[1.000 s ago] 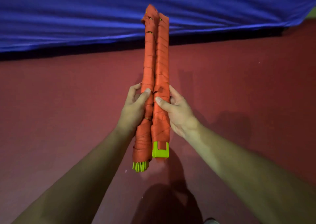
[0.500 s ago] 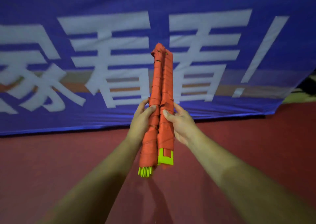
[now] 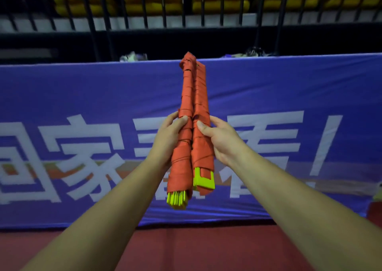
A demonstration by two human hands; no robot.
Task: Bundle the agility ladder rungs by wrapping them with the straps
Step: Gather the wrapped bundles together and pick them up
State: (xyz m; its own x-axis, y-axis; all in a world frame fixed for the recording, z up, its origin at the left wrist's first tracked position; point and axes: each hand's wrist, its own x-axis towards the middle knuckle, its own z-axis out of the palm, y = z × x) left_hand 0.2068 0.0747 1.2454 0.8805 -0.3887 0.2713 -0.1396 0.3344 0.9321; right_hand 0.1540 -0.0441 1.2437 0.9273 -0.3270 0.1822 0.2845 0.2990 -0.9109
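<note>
Two hands on the load. My left hand [image 3: 167,139] curls round the left bundle [image 3: 186,97], thumb across its front. My right hand [image 3: 222,141] grips the right bundle [image 3: 201,105] the same way, fingers behind.

The bundles are upright, touching along their length, held in the air in front of me above the red floor [image 3: 186,250].

Orange straps [image 3: 182,167] wind both from the top to near the bottom. Yellow-green rung ends [image 3: 177,198] stick out below the left wrap, and a yellow-green clip [image 3: 203,180] shows at the foot of the right.

Judgement: wrapping looks essentially complete, with no loose strap tail visible. What seems left is to check the ends are tucked and set the pair down.

Behind is a blue banner [image 3: 82,97] with a dark railing [image 3: 221,4] above.
</note>
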